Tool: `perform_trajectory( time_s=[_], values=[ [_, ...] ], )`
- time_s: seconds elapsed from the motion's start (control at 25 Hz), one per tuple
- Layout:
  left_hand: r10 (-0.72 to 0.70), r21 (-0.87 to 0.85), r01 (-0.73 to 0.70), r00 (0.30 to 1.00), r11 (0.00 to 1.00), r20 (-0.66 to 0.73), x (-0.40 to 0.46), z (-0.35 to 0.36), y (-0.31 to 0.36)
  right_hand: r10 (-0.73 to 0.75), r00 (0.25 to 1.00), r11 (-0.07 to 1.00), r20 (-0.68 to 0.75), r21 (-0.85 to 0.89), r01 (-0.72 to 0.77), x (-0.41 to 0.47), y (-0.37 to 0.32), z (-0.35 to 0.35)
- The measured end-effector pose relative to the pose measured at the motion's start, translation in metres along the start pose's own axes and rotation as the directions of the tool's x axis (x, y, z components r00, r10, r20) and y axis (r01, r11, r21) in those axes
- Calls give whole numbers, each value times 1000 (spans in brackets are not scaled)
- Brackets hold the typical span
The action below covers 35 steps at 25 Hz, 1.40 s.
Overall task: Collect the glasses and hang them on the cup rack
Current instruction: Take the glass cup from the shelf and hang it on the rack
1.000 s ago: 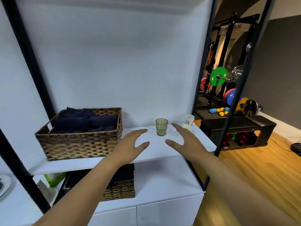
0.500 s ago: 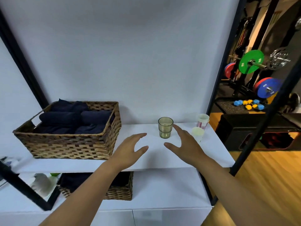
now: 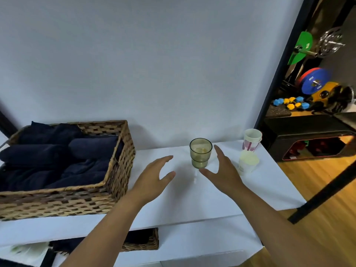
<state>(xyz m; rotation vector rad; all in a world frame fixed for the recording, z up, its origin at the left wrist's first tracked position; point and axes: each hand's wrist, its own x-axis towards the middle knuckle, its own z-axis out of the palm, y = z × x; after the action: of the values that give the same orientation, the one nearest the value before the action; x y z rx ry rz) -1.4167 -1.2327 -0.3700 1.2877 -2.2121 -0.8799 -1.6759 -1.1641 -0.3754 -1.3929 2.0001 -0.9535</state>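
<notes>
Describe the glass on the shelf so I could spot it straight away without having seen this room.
Look at the white shelf with the wicker basket on its left. Right of the basket, near the wall, stands the green glass, upright, just ahead of the right hand. Unlike the two pale paper cups farther right, it is see-through, olive-tinted and stepped narrower at the base.

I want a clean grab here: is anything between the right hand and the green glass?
Nothing visible. The right hand is open just right of the green glass, with only bare white shelf between them. The two paper cups stand farther right, behind the hand.
</notes>
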Motion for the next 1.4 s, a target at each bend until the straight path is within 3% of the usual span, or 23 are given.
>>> perform_trajectory(
  time_s=[0.24, 0.56, 0.8, 1.16, 1.4],
  values=[
    [-42, -20, 43, 998, 999, 40, 45, 20, -39, 155, 988, 983, -24, 101, -152, 56, 15, 28],
    [-88, -33, 90, 995, 995, 52, 75, 42, -48, 175, 980, 959, -97, 243, -147, 87, 25, 52],
    [-109, -36, 111, 993, 993, 50, 67, 43, -46, 226, 971, 925, -71, 327, -192, 79, 23, 54],
    [-128, -34, 125, 986, 992, -103, 21, 11, -6, 63, 995, 929, -73, 370, -32, 37, -2, 25],
    [-134, -6, 136, 965, 991, -224, -56, -14, 37, -111, 994, 907, 16, 410, 94, -24, -49, -1]
  ],
)
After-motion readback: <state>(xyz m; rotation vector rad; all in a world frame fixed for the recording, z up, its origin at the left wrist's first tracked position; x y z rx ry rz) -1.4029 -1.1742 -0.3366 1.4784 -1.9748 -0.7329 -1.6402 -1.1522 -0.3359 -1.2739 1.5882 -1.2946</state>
